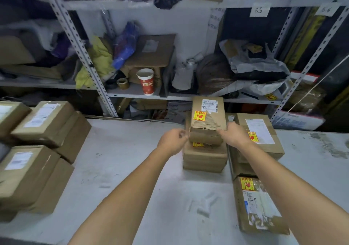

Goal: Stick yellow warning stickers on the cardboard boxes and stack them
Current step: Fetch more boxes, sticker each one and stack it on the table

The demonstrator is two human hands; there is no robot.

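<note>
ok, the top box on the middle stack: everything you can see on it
The top box is brown cardboard, long and narrow, lying flat atop the middle stack. It has a white shipping label at its far end, a yellow warning sticker beside it, and torn facing showing corrugation. The left hand and right hand touch its near corners.

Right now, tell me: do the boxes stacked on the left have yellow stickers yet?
No, the left boxes show only white labels; yellow stickers appear on the right stacks.

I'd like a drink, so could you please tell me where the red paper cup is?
The red paper cup stands on the middle shelf behind the table, just right of a tape roll.
</note>
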